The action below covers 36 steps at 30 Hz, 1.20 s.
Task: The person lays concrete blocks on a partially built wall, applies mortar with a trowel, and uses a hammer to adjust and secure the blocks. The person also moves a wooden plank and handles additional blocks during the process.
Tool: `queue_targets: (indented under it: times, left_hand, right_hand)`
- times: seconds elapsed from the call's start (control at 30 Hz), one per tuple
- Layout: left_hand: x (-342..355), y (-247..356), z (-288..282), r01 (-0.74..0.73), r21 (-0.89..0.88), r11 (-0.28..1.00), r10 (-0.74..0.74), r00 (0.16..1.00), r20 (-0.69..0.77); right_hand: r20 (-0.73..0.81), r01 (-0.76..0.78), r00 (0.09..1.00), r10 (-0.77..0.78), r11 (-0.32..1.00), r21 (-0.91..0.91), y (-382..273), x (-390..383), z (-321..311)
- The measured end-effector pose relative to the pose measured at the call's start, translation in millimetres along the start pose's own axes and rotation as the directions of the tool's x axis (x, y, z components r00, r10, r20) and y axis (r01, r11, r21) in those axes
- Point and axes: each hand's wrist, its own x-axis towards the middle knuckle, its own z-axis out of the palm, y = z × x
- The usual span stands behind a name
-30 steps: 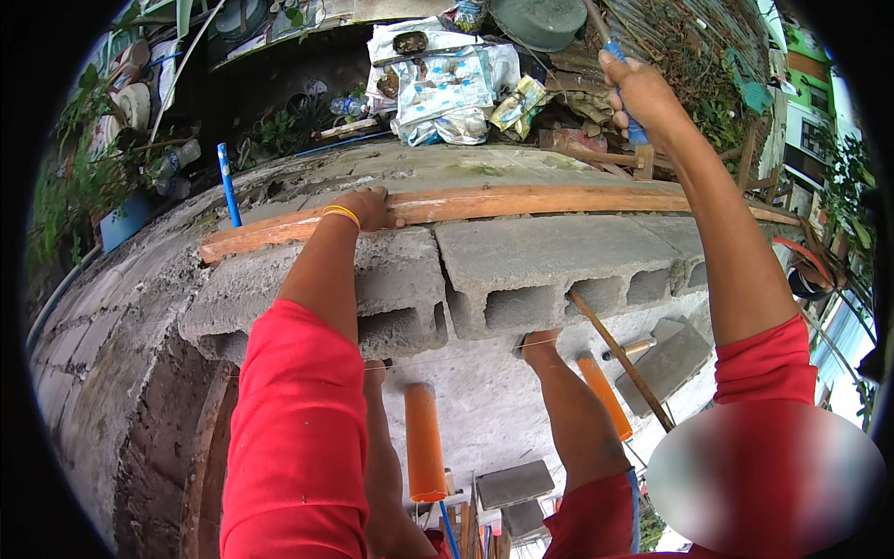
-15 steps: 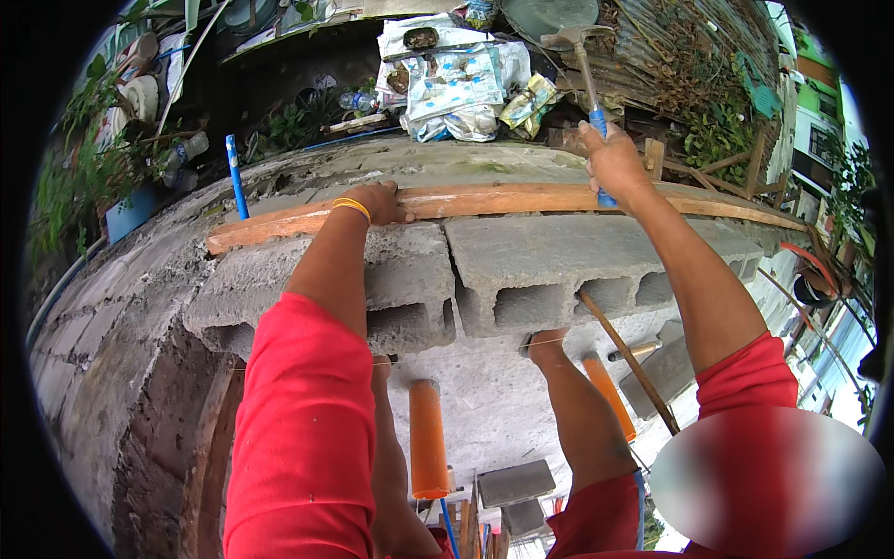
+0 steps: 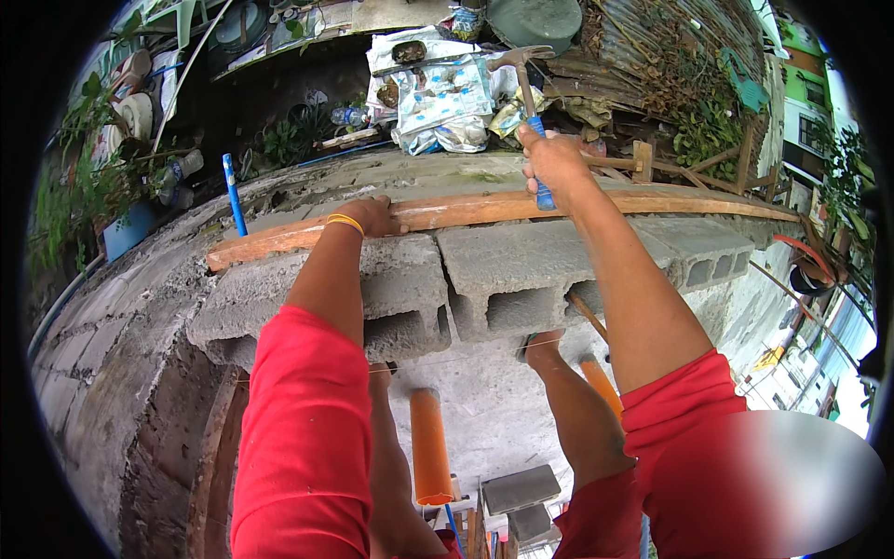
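My left hand (image 3: 371, 216), a yellow band on its wrist, grips the long orange-brown wooden board (image 3: 466, 209) lying along the row of grey hollow concrete blocks (image 3: 521, 256). Closed around a hammer's blue handle, my right hand (image 3: 556, 166) holds the hammer (image 3: 520, 58) upright above the board, with the metal head at the top and the handle's lower end over the board. A blue pipe stub (image 3: 233, 194) stands upright left of the board. Below the blocks hang my bare legs, with an orange pipe (image 3: 430, 447) between them and a thin line stretched across.
Beyond the wall lie flattened sacks (image 3: 433, 93), a dark basin (image 3: 533, 20), corrugated sheets (image 3: 631, 47), wooden stakes (image 3: 643, 160) and plants (image 3: 79, 186). A wooden stick (image 3: 585, 307) slants from a block hollow. Loose blocks (image 3: 521, 486) lie far below.
My right hand has come down and leftward with the hammer, from the right side to above the middle-right of the board. My left hand stays on the board.
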Motion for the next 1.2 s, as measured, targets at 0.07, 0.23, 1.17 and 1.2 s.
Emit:
queue_targets:
  times: [0.07, 0.23, 1.17, 1.2]
  left_hand:
    - [1, -2, 1, 0.011, -0.013, 1.0, -0.011, 1.0, 0.01]
    - [2, -3, -12, -0.038, -0.004, 0.999, 0.038, 0.999, 0.021]
    - [-501, 371, 85, -0.833, 0.158, 0.531, 0.532, 0.183, -0.827]
    - [-504, 388, 87, -0.825, 0.186, 0.533, 0.524, 0.15, -0.838]
  right_hand:
    - [-0.019, 0.043, 0.999, -0.041, 0.988, 0.147, -8, -18, 17]
    - [-0.012, 0.183, 0.981, -0.194, 0.9, 0.397, 5, -71, 34]
    - [-0.011, -0.061, 0.998, 0.066, 0.828, -0.558, 320, -533, -291]
    - [-0.002, -0.095, 0.994, 0.112, 0.835, -0.542, 329, -529, -309]
